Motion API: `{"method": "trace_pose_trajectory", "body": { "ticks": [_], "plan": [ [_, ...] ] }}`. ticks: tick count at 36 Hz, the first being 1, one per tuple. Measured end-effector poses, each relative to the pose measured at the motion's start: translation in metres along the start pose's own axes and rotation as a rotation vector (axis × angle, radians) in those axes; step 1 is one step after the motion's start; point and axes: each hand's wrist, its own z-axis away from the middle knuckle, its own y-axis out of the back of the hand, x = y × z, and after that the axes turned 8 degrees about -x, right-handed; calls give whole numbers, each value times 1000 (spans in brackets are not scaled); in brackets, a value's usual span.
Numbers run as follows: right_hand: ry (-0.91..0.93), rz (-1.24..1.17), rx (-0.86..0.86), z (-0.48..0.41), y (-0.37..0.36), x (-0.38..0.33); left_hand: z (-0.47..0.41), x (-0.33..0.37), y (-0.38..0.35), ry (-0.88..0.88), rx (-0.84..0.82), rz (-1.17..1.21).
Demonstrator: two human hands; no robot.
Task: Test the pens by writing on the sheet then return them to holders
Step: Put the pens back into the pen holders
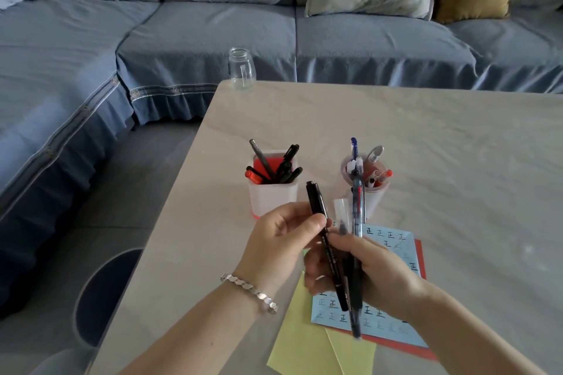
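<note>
My right hand (374,274) grips a bundle of pens above the blue sheet (393,307), which carries rows of written marks. Among them are a black marker (316,201) and a blue-barrelled pen (358,210) pointing up and away. My left hand (283,237) pinches the black marker's middle with thumb and fingers. Behind the hands stand a square white holder (271,198) with black and red pens and a round white holder (376,195) with several mixed pens.
Yellow paper (301,344) and a red sheet (422,253) lie under the blue sheet. A clear glass jar (242,68) stands at the table's far corner (231,85). A blue sofa with cushions runs behind and to the left. A round stool (103,292) sits below the table's left edge.
</note>
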Motion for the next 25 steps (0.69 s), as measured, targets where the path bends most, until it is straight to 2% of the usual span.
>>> {"method": "trace_pose_trajectory", "body": {
  "ticks": [3, 7, 9, 13, 15, 18, 21, 25],
  "plan": [
    [-5, 89, 74, 3, 2, -2, 0, 4, 0, -40, 75, 48],
    [-38, 454, 271, 6, 9, -4, -5, 10, 2, -197, 227, -51],
    [-69, 562, 351, 6, 12, -9, -10, 16, 5, -311, 304, -143],
    [-51, 508, 420, 8, 15, -21, -28, 35, 13, -550, 425, -320],
    [-9, 466, 452, 9, 15, -25, -39, 39, 18, -613, 456, -432],
    [84, 458, 523, 10, 17, -29, -55, 32, 25, -646, 452, -596],
    [150, 524, 512, 10, 20, -30, -66, 21, 31, -654, 438, -718],
    [192, 576, 579, 10, 25, -30, -72, 15, 31, -673, 462, -719]
  ]
}}
